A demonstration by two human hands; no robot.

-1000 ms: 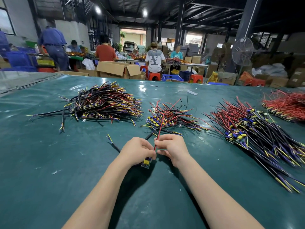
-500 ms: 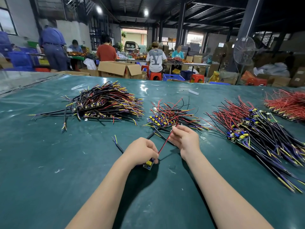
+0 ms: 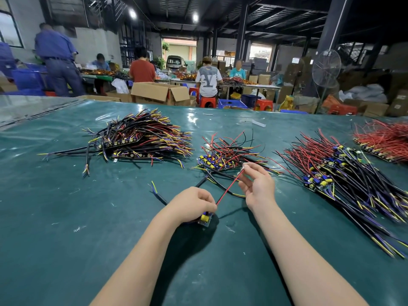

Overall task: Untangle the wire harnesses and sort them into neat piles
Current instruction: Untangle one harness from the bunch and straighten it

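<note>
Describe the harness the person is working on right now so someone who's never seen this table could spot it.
On the green table, look just in front of the small middle pile. The left hand clutches a small board with a yellow part; its single red wire runs taut to the right hand, apart from every pile.

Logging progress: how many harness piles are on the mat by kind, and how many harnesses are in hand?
Mixed-colour piles: 3
Mostly red pile: 1
Harness in hand: 1, left hand, right hand
Total: 5

Dim warehouse, ceiling lamps (image 3: 132, 13), standing fan (image 3: 326, 68), cardboard boxes (image 3: 160, 93)
</note>
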